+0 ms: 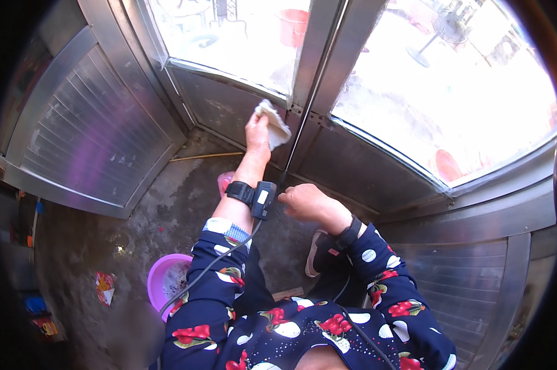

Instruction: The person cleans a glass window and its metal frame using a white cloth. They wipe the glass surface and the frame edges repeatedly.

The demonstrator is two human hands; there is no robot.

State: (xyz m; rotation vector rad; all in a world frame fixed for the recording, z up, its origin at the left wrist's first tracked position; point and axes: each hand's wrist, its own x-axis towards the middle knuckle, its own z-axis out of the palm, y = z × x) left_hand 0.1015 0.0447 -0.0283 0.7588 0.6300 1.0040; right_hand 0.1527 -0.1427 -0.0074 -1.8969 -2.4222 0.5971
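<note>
A folded white cloth (278, 132) is pinched in my left hand (258, 132), which reaches forward to the metal double door. The cloth lies at the lower metal panel (227, 108) of the left door leaf, close to where the two leaves meet. My right hand (306, 202) is curled into a loose fist in front of the right leaf's lower panel (352, 166). No object shows in it. Both wrists carry black straps, and a small device (263, 200) with a cable sits on the left one.
By my left side stands a pink basin (156, 277) with cloudy, sudsy water. A red wrapper (104, 287) lies on the damp concrete floor (144, 231). A thin yellowish stick (206, 157) rests near the door's foot. Metal panels (93, 134) flank the left; bright glass panes are above.
</note>
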